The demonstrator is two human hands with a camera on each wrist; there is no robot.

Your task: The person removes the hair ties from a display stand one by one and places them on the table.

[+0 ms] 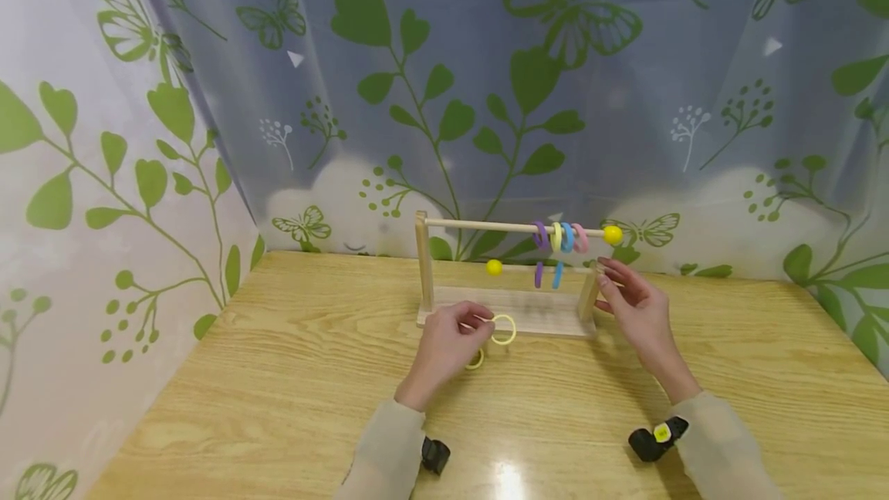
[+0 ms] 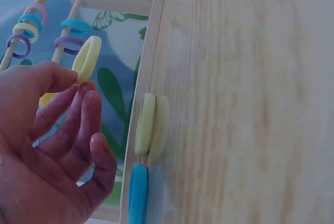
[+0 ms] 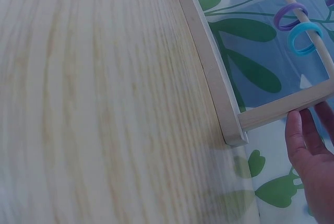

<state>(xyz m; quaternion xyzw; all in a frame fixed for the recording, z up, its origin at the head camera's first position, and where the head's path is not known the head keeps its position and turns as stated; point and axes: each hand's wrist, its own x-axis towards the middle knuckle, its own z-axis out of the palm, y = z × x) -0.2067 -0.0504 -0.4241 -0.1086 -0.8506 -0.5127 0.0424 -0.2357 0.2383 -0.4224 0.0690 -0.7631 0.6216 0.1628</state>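
Observation:
My left hand (image 1: 447, 338) pinches a pale yellow ring (image 1: 503, 329) between thumb and fingertips, in front of a wooden ring stand (image 1: 514, 313). A second yellow ring (image 2: 146, 125) and a blue ring (image 2: 138, 192) are below that hand in the left wrist view. Against the outer side of the stand's short right post (image 1: 588, 295) rest the fingertips of my right hand (image 1: 637, 307). The upper rod (image 1: 479, 225) carries purple, yellow, blue and pink rings. On the lower rod hang a purple ring (image 1: 538, 275) and a blue ring (image 1: 558, 275).
Yellow balls cap the upper rod (image 1: 613, 235) and lower rod (image 1: 494, 267) at opposite ends. The stand is on a wood-grain table (image 1: 278, 376), near a patterned curtain (image 1: 444, 99) at the back. Black wrist cameras (image 1: 653, 442) are strapped over the sleeves.

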